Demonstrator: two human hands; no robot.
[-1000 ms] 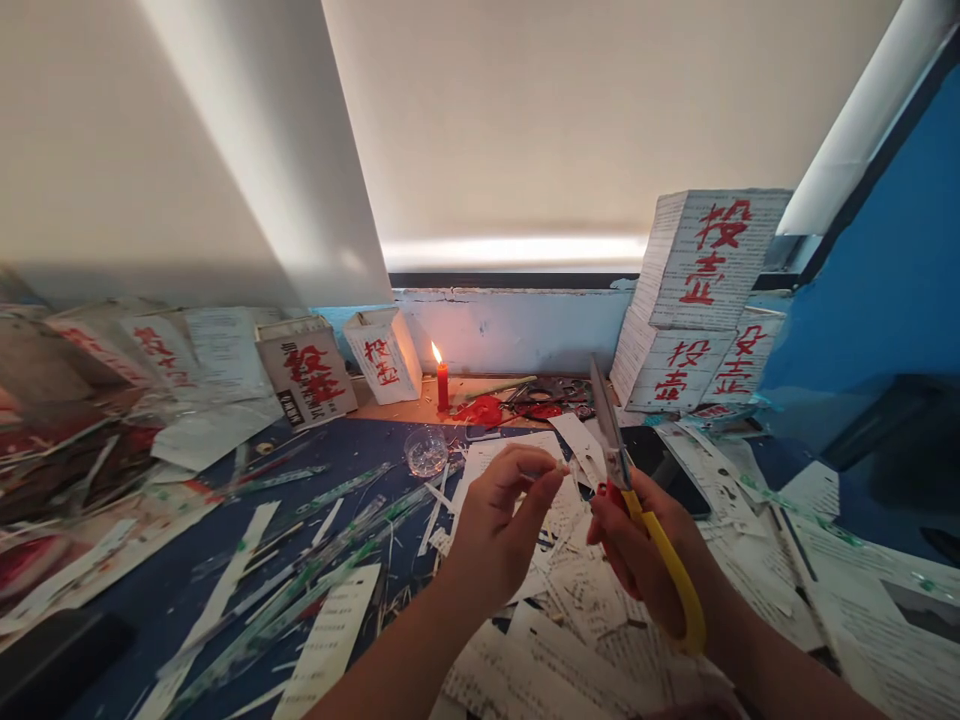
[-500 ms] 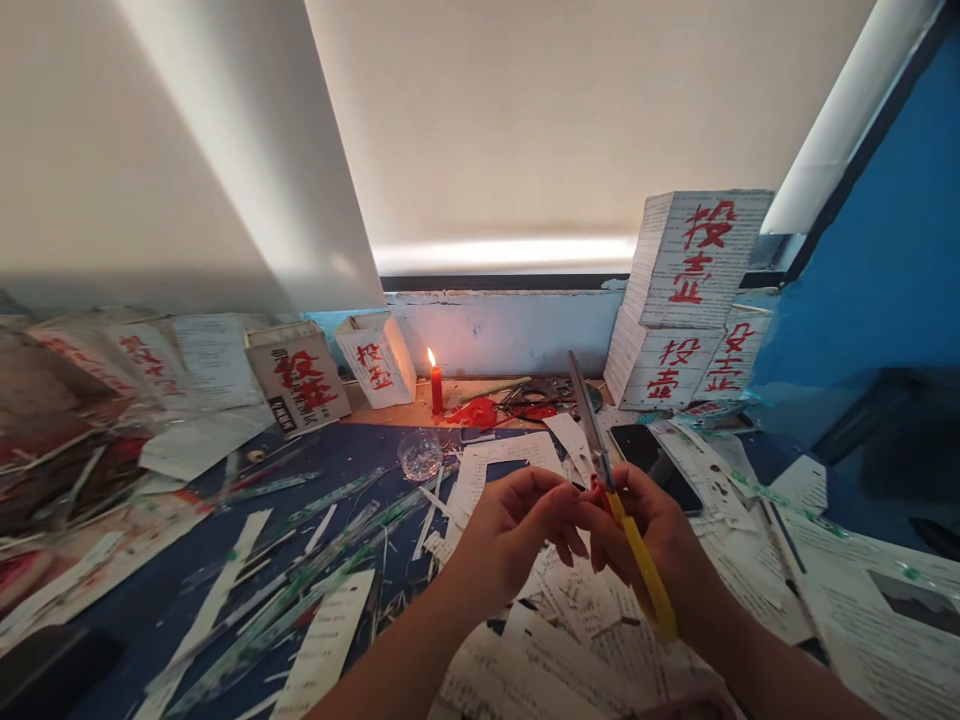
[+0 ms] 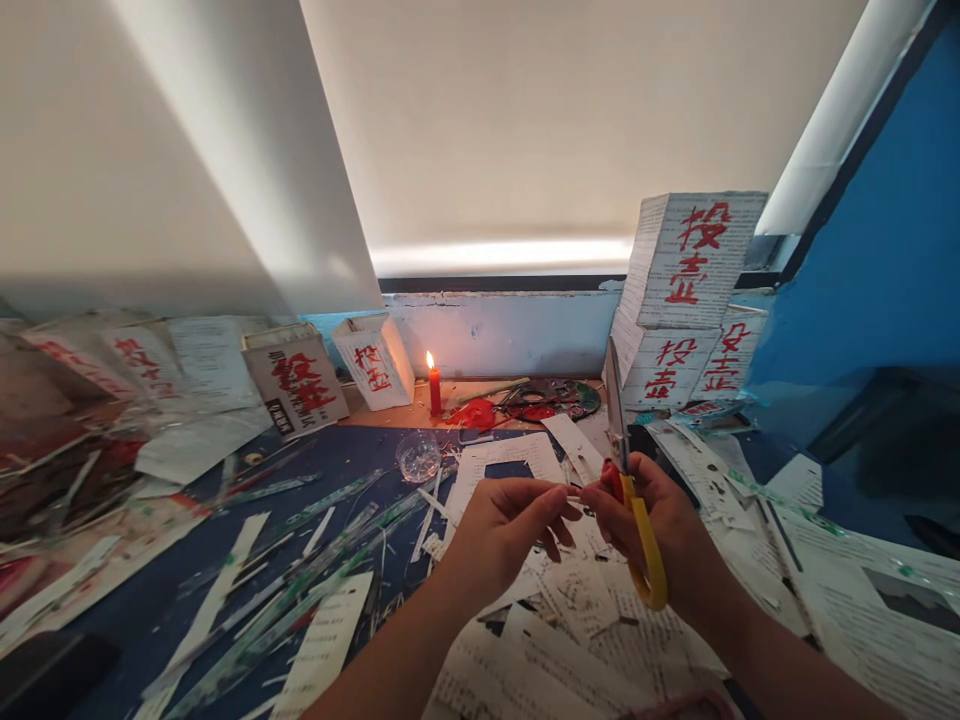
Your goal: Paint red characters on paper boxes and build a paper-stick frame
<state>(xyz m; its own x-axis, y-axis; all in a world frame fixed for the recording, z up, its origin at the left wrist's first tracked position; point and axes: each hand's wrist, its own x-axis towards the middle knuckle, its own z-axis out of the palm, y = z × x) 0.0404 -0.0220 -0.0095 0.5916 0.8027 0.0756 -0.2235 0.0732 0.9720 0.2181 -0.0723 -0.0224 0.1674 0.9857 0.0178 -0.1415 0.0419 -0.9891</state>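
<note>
My right hand (image 3: 645,515) is closed around a pair of scissors (image 3: 637,535) with yellow and red handles; the blades point up and look shut. My left hand (image 3: 517,520) pinches a tiny pale piece (image 3: 574,494) whose kind I cannot make out. The fingertips of my right hand meet its other end. Both hands hover above loose printed paper sheets (image 3: 517,655). Beyond them, a printed sheet with a cut-out window (image 3: 472,462) lies on the dark blue surface.
A lit red candle (image 3: 435,390) stands near the wall beside red wax (image 3: 476,413). Paper boxes with red characters (image 3: 701,250) are stacked at right, with several more (image 3: 371,365) at left. A small clear dish (image 3: 418,457), a phone (image 3: 660,452) and plastic strips (image 3: 330,560) lie about.
The scissors have swung more upright and slightly right in my right hand. My hands have drawn a little apart, and the small pale piece now shows between the fingertips.
</note>
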